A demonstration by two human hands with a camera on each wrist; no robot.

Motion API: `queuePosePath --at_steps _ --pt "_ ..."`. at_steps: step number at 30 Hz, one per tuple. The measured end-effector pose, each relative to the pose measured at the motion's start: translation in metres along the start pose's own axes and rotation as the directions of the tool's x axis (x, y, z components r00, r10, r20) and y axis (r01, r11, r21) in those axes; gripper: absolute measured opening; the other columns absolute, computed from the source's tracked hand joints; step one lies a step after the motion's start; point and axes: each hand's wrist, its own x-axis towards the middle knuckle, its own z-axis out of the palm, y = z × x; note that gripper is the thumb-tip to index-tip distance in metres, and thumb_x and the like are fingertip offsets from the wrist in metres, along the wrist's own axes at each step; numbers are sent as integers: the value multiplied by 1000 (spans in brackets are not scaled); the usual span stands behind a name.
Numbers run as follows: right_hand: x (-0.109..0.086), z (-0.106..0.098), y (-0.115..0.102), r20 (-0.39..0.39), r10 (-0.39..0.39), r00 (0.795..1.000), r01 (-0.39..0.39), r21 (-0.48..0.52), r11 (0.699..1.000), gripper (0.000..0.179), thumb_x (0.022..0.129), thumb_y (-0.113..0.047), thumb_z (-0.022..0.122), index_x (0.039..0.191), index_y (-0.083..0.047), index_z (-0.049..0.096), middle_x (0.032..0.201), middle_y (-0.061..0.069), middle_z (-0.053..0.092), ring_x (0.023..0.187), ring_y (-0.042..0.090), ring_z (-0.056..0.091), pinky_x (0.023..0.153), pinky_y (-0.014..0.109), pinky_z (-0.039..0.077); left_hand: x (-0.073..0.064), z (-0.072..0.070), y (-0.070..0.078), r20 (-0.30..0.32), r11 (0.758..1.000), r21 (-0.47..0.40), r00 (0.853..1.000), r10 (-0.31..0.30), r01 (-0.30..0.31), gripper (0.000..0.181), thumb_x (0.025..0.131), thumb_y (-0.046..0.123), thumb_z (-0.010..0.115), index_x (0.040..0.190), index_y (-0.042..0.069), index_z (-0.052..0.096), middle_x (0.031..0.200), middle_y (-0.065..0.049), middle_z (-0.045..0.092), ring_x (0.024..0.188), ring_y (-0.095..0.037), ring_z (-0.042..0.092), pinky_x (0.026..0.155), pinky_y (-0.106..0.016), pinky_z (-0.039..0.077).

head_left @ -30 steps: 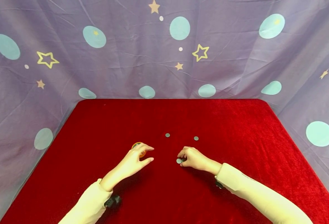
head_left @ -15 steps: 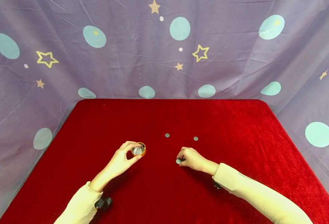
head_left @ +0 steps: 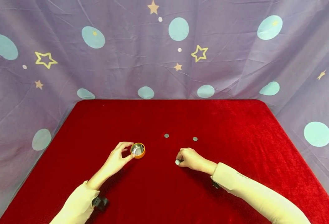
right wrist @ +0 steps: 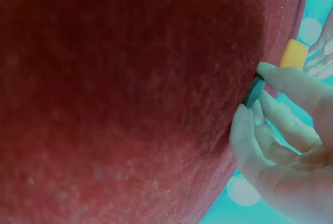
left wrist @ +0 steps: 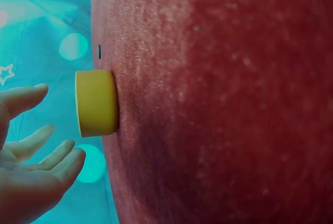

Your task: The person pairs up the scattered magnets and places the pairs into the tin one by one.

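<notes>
A small orange bowl (head_left: 140, 156) with a shiny metal inside stands upright on the red cloth. Just left of it is my left hand (head_left: 114, 160), thumb and fingers spread loosely; the left wrist view shows a gap between the fingers and the yellow-looking bowl (left wrist: 97, 103). To the right, my right hand (head_left: 192, 160) is low over the cloth. Its thumb and fingertips pinch a coin-like grey disc (right wrist: 254, 91), whose pale face (head_left: 177, 162) shows beside the fingers. The disc is tilted at the cloth surface in the right wrist view.
Two more grey discs lie flat farther back, one disc (head_left: 166, 135) near the middle and another disc (head_left: 195, 139) to its right. Red velvety cloth (head_left: 153, 193) covers the table. A purple patterned curtain (head_left: 131, 62) hangs behind and at both sides.
My left hand has drawn back to the left, off the bowl, which is now fully in sight. The right hand stays at nearly the same spot, with the disc at its fingertips.
</notes>
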Motion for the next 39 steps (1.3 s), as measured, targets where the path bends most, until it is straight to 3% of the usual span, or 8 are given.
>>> queuePosePath --at_steps 12,26,39 --pt "0 -1 0 11 14 1000 -14 28 1000 12 71 -1 68 83 -2 69 81 3 60 72 15 56 62 21 46 5 6 -7 78 995 -70 995 -60 66 47 75 -2 65 117 -13 45 112 -26 48 103 -40 50 86 -41 44" --pt "4 -2 -1 13 -11 1000 10 104 995 12 71 -1 66 83 -1 69 80 4 60 71 14 57 60 17 46 7 7 -6 100 988 -74 987 -128 136 45 76 -4 63 117 -13 46 111 -27 50 101 -39 53 83 -38 47" --pt "23 1 -16 -33 -1 999 7 170 985 12 73 -4 68 86 -2 68 81 3 60 73 15 57 62 17 46 9 5 -7 114 982 -105 982 -147 159 43 76 -7 62 115 -15 47 111 -28 51 101 -39 53 81 -36 48"
